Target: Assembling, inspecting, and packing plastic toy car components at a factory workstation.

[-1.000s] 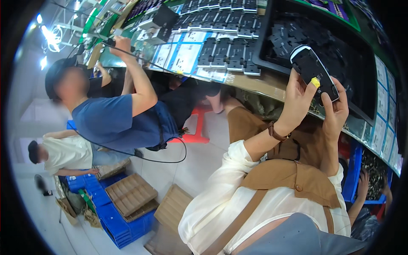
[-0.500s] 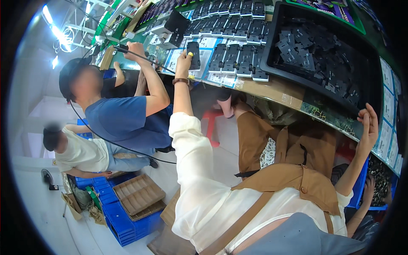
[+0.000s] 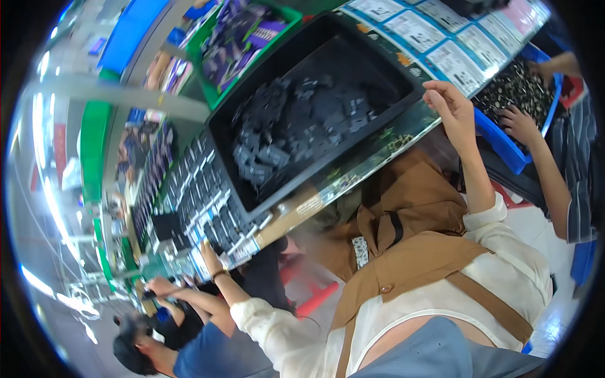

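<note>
Worktable (image 3: pixel 384 146): crowded between both hands
Left hand (image 3: pixel 212 259): stretched far out, grip too small to tell
Black-and-white housings (image 3: pixel 220 217): rowed just beyond it
Right hand (image 3: pixel 455 114): loosely spread, empty, beside black bin (image 3: pixel 337 157)

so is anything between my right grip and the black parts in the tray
Yes: the raised wall of the black tray lies between the right grip, outside it, and the loose black parts inside. The tray's top is open, with nothing visible covering them.
</note>
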Motion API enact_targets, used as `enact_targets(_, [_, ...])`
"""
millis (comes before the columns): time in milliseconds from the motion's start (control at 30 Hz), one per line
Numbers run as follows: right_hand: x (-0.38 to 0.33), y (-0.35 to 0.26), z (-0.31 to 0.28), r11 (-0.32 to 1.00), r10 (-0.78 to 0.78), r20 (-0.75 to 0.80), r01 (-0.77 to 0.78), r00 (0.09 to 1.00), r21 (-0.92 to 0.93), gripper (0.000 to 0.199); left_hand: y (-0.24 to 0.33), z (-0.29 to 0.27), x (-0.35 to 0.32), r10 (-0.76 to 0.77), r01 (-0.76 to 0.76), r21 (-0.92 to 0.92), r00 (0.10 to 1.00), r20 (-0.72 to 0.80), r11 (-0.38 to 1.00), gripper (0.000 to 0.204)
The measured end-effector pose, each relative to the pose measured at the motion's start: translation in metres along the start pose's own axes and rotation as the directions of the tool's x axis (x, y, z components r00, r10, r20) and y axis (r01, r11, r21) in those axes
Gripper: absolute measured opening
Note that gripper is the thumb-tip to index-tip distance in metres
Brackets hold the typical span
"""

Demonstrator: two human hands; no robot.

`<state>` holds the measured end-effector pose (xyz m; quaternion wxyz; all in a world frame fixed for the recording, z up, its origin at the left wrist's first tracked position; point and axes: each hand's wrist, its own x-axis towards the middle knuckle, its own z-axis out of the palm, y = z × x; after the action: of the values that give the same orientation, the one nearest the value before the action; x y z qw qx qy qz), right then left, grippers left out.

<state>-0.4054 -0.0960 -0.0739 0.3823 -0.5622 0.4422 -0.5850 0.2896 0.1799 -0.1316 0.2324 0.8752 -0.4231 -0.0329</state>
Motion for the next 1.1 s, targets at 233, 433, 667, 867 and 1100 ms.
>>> enact_targets(233, [0.018,0.046,-0.032,0.903,-0.237,-0.197,0.141,0.951,-0.405,0.015,0.163,-0.007,0.002,0.178,0.054,0.336,0.762,-0.622,0.940,0.034])
enact_targets(433, [0.022,0.062,-0.001,0.791,-0.253,-0.077,0.161,0.964,-0.591,0.040,0.347,0.060,-0.032,0.532,-0.521,0.167,0.703,-0.473,0.837,0.041])
enact_targets(667, [0.018,0.067,0.000,0.668,-0.215,0.075,0.203,0.974,-0.716,0.044,0.399,0.091,-0.050,0.609,-0.585,0.226,0.791,-0.051,0.779,0.030])
enact_targets(867, [0.014,0.073,-0.001,0.580,-0.218,0.244,0.327,0.945,-0.746,0.044,0.390,0.099,-0.047,0.509,-0.482,0.201,0.853,-0.115,0.853,0.027])
enact_targets(1100, [0.013,0.081,-0.001,0.572,-0.295,0.311,0.428,0.903,-0.700,0.040,0.387,0.102,-0.053,0.472,-0.434,0.197,0.850,-0.235,0.879,0.026])
